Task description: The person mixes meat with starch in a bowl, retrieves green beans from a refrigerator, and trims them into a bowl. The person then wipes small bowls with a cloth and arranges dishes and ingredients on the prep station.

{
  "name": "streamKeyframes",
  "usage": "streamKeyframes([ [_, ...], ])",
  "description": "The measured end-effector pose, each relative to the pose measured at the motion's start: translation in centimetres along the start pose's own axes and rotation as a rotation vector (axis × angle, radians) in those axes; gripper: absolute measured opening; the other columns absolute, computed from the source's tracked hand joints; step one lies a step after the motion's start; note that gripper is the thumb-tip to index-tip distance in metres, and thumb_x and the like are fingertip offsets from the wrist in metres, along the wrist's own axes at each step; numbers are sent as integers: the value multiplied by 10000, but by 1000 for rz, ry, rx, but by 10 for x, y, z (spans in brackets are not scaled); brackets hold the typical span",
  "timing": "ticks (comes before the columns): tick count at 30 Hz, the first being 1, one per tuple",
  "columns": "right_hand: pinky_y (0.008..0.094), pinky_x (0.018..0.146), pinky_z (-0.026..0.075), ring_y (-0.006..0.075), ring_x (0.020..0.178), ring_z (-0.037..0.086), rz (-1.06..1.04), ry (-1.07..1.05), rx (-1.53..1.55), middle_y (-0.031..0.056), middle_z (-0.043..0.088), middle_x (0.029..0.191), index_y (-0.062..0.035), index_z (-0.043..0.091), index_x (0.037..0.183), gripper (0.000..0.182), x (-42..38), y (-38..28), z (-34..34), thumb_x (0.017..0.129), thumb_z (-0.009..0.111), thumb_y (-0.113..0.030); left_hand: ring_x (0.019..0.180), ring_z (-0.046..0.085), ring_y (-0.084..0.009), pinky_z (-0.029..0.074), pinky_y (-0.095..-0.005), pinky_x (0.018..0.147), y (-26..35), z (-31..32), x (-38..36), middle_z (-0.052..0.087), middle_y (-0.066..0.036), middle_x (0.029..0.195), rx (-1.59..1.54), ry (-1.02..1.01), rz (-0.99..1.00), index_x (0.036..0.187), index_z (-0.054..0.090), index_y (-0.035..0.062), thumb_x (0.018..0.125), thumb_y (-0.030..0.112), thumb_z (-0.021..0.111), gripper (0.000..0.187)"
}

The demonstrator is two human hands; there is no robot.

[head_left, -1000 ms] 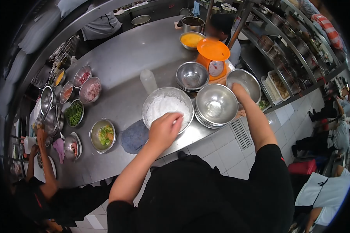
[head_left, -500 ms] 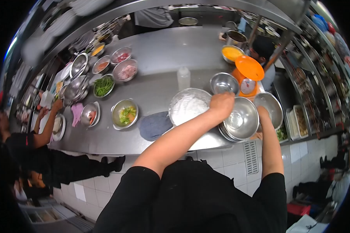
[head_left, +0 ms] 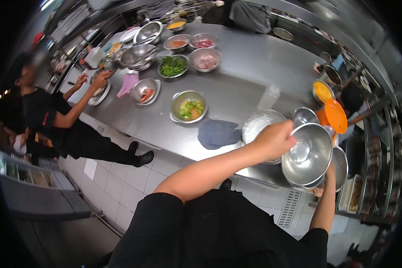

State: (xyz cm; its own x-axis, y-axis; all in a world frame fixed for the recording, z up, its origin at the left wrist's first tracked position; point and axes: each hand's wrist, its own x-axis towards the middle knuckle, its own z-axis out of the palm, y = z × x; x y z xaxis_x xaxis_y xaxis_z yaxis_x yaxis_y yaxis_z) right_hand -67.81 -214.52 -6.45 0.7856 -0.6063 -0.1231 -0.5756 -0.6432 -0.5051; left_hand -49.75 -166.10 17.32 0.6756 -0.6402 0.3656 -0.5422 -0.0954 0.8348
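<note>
My left hand (head_left: 277, 139) is closed on the near-left rim of a shiny steel mixing bowl (head_left: 307, 154), which is tipped so its inside faces me. Behind that bowl, my right hand (head_left: 329, 175) is beside another steel bowl (head_left: 341, 167); its fingers are hidden. Partly covered by my left forearm is a bowl of white powder (head_left: 256, 127). Just beyond the held bowl sit a small steel bowl (head_left: 304, 116) and an orange scale (head_left: 335, 116). A folded blue-grey cloth (head_left: 218, 134) lies left of the powder.
A plastic bottle (head_left: 269, 97) stands behind the powder. Leftward are bowls of chopped vegetables (head_left: 191, 110), green beans (head_left: 173, 66) and pink pieces (head_left: 205, 61). A co-worker (head_left: 44, 107) works at the table's left end. A shelf (head_left: 370, 67) rises at right.
My view has swung left, so the table appears shifted right. The steel bowl in my left hand has been raised and tipped up, and lower bowls show less.
</note>
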Motion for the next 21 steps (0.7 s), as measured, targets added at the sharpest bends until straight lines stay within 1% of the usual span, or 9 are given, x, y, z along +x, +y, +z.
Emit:
streamKeyframes([
  [2,445,906,493,382,1055,647,51,50,-225,255,676,1077,-10,681,1106,332,-26,-50,-26,882,552,-217,627,535,-182,430,-358,584,-8,-52,-30,531,-79,673,-101,9,-187,835,494,41,851,216,627,220],
  [4,421,907,498,347,1064,652,38,267,-142,222,687,1082,-31,676,1133,304,-63,-110,-43,872,538,-102,641,439,-80,385,-282,563,-21,-100,-71,477,-1,672,-110,82,-333,815,477,64,872,204,626,212],
  [8,369,945,480,293,1064,651,-279,583,18,164,676,1148,-25,641,1199,345,-80,-173,-53,874,528,-14,645,424,-58,358,-256,548,-63,-177,-188,464,56,704,-68,385,-486,793,487,93,883,148,618,168],
  [10,362,947,476,275,1076,642,-349,578,179,147,668,1161,-23,648,1180,314,-119,-275,-49,887,536,-15,641,451,-65,378,-257,552,-75,-205,-255,474,42,698,-47,524,-662,785,500,87,878,142,625,165],
  [14,352,944,480,247,1076,627,-683,308,467,117,674,1133,-14,656,1122,242,-187,-429,37,900,565,-43,612,525,-104,452,-274,552,-83,-224,-381,520,-1,680,-214,843,-882,790,528,65,886,123,599,133],
  [16,371,980,463,285,1117,612,-693,-21,528,148,654,1169,-33,660,1111,244,-205,-487,111,879,587,-41,561,535,-128,483,-293,514,-98,-220,-442,531,-24,668,-223,966,-952,784,514,57,892,113,582,139],
  [17,423,1014,443,337,1166,579,-758,-23,288,187,615,1233,-55,636,1172,295,-202,-501,151,880,611,-88,526,530,-138,496,-302,489,-105,-217,-470,530,-34,662,-230,1009,-962,787,504,54,893,109,575,139],
  [19,512,1088,341,416,1308,425,-647,209,-96,246,493,1375,-41,543,1291,526,-199,-514,238,849,665,-300,492,525,-149,509,-311,464,-118,-212,-522,530,-44,657,-245,1058,-966,790,494,51,894,105,568,138],
  [21,515,1099,325,425,1323,402,-622,255,-181,250,481,1386,-33,543,1289,538,-203,-517,281,838,665,-301,480,578,-171,510,-311,449,-130,-206,-572,566,-77,643,-238,1168,-1062,810,507,30,890,115,557,127],
])
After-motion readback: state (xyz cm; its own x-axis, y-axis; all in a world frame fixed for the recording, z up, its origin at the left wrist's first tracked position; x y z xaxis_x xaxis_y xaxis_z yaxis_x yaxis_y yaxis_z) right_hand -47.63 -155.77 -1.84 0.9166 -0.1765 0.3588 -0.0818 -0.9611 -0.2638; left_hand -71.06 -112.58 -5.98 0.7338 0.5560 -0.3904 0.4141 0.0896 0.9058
